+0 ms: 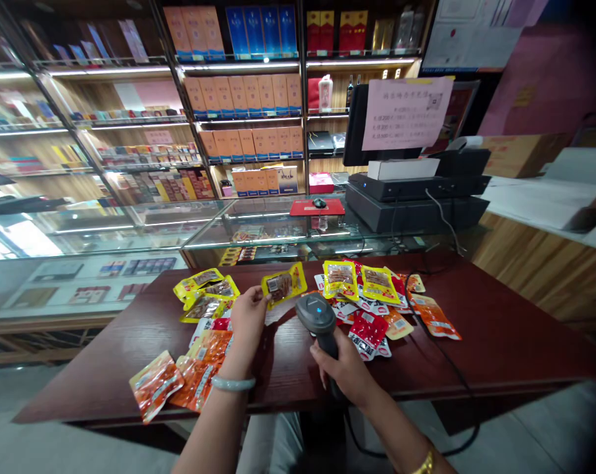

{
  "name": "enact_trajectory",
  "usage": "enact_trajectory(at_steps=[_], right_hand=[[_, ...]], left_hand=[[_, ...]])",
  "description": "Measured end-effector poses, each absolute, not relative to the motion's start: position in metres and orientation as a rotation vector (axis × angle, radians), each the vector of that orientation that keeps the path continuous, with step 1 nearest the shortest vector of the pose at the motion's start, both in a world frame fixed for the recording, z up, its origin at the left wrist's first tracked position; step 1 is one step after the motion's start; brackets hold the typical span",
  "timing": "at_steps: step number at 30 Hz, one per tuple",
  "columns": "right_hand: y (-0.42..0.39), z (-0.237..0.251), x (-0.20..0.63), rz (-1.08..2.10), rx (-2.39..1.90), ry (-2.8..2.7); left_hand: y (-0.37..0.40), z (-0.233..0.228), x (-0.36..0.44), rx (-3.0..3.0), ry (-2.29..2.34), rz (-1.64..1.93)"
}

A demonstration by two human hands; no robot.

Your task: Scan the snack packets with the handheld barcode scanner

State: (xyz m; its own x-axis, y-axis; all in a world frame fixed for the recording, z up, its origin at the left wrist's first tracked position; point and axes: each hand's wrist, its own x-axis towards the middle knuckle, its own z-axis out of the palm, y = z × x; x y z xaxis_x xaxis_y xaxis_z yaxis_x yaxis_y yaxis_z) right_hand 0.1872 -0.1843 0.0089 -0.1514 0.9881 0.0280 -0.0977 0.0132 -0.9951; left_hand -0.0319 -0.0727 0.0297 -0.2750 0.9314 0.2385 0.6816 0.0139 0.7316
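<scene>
My left hand (pixel 251 315) pinches the left end of a yellow snack packet (pixel 284 286), whose barcode label faces up toward me. In my right hand (pixel 345 365) is a dark barcode scanner (pixel 318 315), gripped round the handle, a blue light glowing on its head. The scanner's head is just below and to the right of the packet. To the left lie yellow packets (pixel 206 306) and orange packets (pixel 157 385). Right of the scanner is a mixed pile, with a yellow packet (pixel 341 280) on top, a red packet (pixel 368 327) and an orange packet (pixel 435 317).
The packets lie on a dark red wooden table (pixel 100 349). A black scanner cable (pixel 439 349) loops over its right side. Behind are a glass counter (pixel 258 217), a red mouse pad (pixel 302 208) and a cash register (pixel 416 210). Shelves of boxes (pixel 243 95) line the back wall.
</scene>
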Motion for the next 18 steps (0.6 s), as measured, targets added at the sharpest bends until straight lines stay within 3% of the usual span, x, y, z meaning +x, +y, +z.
enact_trajectory(at_steps=[18], right_hand=[[-0.177,0.03,0.165,1.378,-0.971,-1.27]], left_hand=[[-0.077,0.017,-0.022,1.23,1.738,1.52]])
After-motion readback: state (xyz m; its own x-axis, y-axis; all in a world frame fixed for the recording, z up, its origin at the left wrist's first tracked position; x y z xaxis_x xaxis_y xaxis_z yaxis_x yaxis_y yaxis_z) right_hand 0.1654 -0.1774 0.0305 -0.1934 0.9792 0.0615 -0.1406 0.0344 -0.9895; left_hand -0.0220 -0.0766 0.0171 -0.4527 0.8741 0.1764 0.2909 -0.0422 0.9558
